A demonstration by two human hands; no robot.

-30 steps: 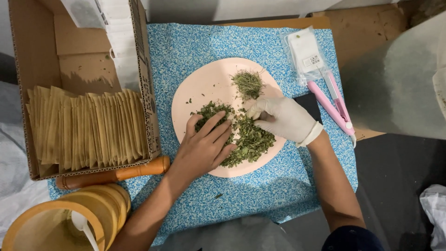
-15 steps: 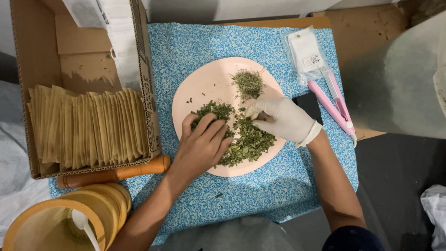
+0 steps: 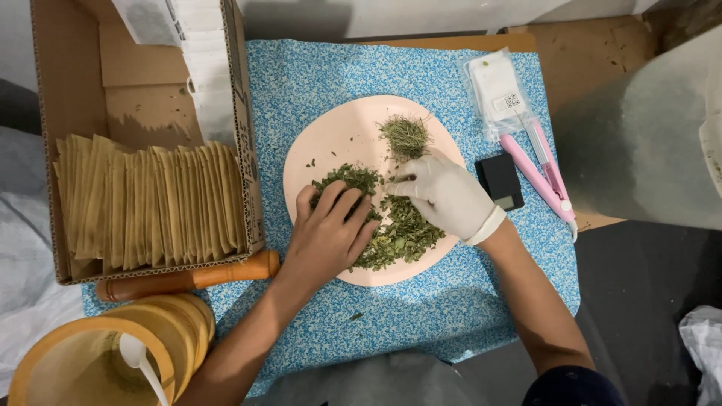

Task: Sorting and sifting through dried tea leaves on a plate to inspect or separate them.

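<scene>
Sorting step: your bare left hand [image 3: 329,239] lies on the dried leaves [image 3: 395,229] on the pink plate [image 3: 338,135], fingers curled in; gloved right hand [image 3: 444,194] pinches leaves mid-plate. Next likely needs a careful lift.

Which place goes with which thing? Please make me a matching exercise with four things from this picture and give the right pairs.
Things:
1. right hand
2. left hand
3. paper sachets
4. pink tool

Places or states:
a. bare, resting on the dark green leaves
b. standing in a row in the cardboard box
c. in a white glove
d. on the blue mat, right of the round plate

Pairs: 1-c, 2-a, 3-b, 4-d
</scene>
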